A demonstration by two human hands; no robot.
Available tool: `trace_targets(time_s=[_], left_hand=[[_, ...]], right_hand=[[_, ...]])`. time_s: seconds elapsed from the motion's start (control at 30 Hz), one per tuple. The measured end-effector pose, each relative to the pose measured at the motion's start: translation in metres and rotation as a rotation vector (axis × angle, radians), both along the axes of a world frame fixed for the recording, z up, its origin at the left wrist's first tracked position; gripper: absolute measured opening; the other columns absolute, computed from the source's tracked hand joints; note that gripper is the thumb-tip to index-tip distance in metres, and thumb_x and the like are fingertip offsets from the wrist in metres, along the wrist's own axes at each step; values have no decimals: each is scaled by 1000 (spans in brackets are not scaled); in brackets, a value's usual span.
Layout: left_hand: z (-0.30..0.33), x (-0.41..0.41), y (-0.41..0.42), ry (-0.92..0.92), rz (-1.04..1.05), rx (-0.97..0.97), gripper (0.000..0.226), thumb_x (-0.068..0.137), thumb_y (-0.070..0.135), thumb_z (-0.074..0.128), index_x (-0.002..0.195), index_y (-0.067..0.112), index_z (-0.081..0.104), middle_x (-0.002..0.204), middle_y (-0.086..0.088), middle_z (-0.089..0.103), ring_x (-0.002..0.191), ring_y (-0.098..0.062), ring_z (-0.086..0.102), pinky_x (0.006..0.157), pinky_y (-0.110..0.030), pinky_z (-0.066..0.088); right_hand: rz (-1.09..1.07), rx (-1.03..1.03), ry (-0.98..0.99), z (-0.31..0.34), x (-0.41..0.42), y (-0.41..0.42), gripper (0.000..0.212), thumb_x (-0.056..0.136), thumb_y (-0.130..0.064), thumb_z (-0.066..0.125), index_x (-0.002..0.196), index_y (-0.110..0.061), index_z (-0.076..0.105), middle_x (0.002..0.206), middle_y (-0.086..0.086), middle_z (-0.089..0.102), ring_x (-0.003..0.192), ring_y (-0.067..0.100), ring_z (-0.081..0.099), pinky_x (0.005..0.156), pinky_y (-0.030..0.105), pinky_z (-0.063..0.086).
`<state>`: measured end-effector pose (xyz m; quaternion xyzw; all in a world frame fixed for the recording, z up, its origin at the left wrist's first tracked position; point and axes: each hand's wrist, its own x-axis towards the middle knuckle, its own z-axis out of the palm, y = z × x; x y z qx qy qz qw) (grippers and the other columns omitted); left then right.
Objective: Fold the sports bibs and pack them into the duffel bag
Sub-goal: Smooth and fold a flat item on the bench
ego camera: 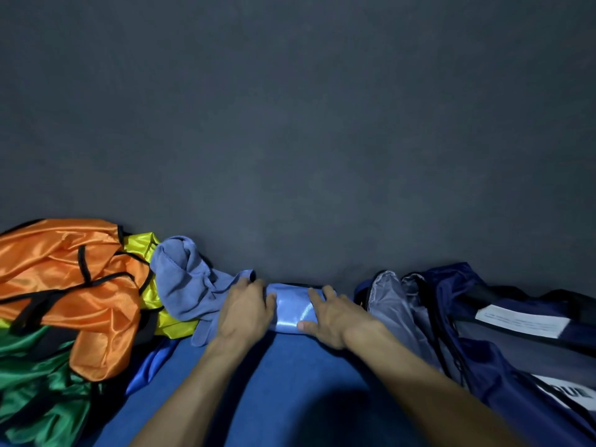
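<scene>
A person kneels or sits at a blue mat (290, 382) that meets a dark grey wall (290, 108). Both hands lie on a small, shiny light-blue bib (292, 312), folded into a compact bundle at the mat's far edge. The left hand (246, 309) rests flat on the bundle's left end, fingers straight and pressing down. The right hand (325, 314) covers the right end, fingers spread on top and thumb against the near edge, also pressing rather than clenching.

Left of the hands sits a crumpled pale-blue cloth (185, 279), and beyond it a heap of loose bibs: orange (74, 285) with black trim, yellow (146, 250) and green (38, 391).

To the right lies the navy duffel bag (483, 333), open, with grey lining showing. A white label (521, 321) on it carries print too small to read; a second white patch (571, 393) shows partial dark letters, unreadable.
</scene>
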<state>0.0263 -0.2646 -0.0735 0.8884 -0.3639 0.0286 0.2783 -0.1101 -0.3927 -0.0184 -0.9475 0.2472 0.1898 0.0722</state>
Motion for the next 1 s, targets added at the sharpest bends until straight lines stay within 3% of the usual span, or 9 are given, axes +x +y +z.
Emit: trace_targets(time_s=[0.07,0.17,0.27,0.4,0.6,0.7,0.77,0.9,1.0], left_hand=[[-6,-5,7,-17,24,67,34,101,40,44,84,15,57,97,-12,68,93,-34,62,71,-39,41],[-10,-5,14,-92,92,177,47,102,52,35,104,18,67,113,-9,68,104,-32,57,87,-41,43],[-6,-7,16,-122,108,112,62,96,59,27,118,17,66,123,-9,65,107,-33,56,91,-44,45],[0,-21,3,-213,-24,-13,52,94,54,27,126,29,60,124,-1,59,106,-30,55,88,-43,46],[-18,-26,-8,-115,-148,77,41,102,44,40,140,34,50,150,3,38,115,-30,53,97,-41,43],[-17,-18,-11,113,-109,-256,31,99,37,51,125,24,64,128,4,56,111,-18,57,93,-30,43],[-13,-6,-15,183,27,-398,19,97,30,60,110,17,66,112,2,62,100,-11,54,85,-24,38],[-5,6,-19,299,172,-284,30,96,39,59,79,14,62,77,0,67,79,-21,63,71,-34,48],[-2,4,-23,363,214,-203,20,95,37,61,84,20,62,81,6,67,83,-18,61,73,-28,43]], right_hand=[[-7,1,24,-2,-1,3,83,102,-61,36,162,-20,-4,169,8,-4,153,35,14,119,45,24],[-21,-61,40,-14,-2,10,81,104,-62,26,161,-18,-10,169,9,-10,153,37,11,120,46,22],[-30,-107,12,-27,0,11,81,104,-61,22,161,-14,-11,168,12,-10,152,39,11,121,46,21],[-57,-124,-29,-33,7,4,80,105,-60,23,161,-13,-11,168,13,-8,152,39,11,122,44,21],[-75,-23,-119,-38,4,-4,83,103,-62,28,161,-18,-12,169,8,-12,155,33,1,123,42,17],[-158,161,-237,-39,2,-6,78,104,-60,27,162,-19,-6,169,4,-14,156,27,-4,125,39,10],[-264,233,-377,-40,6,-6,67,108,-48,26,162,-14,5,170,6,-4,156,28,9,125,37,13],[-421,208,-579,-39,13,-6,49,109,-21,32,155,-5,27,164,11,19,142,31,38,114,31,26],[-445,178,-616,-47,14,-1,49,105,-12,35,154,-6,31,163,10,22,139,32,40,112,32,29]])
